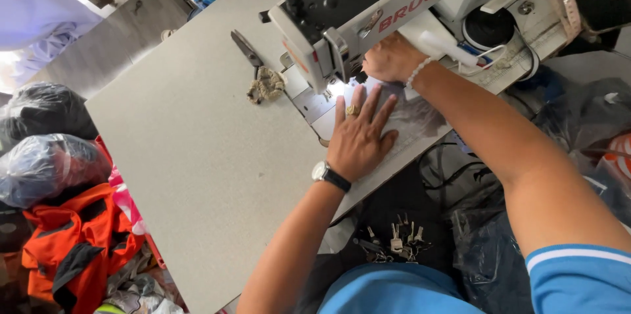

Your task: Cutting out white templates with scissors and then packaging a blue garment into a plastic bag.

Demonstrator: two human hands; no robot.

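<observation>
The left hand [358, 135] lies flat with its fingers spread, pressing a piece of grey cloth [414, 117] down onto the bed of a white sewing machine [368, 8] that sits at the far edge of the grey worktop [197, 149]. The right hand [393, 57] is curled behind the machine's needle area, resting on the cloth where it meets the lit spot under the head; whether its fingers pinch the cloth or only steady it cannot be told, since the knuckles hide them. The cloth lies under both hands, with one part spread over the machine bed and the rest trailing off the near edge of the worktop toward the person's lap. Judging from this, the cloth is already placed under the needle and held for stitching, so the sewing looks to be in hand; how much of the seam is stitched cannot be seen, as the hands and the machine head cover it. A pair of scissors [246, 48] with a small wad of cloth scraps [265, 85] lies just left of the machine, untouched. Bundles in plastic bags [46, 163] and an orange garment [72, 241] are heaped well apart at the left.
</observation>
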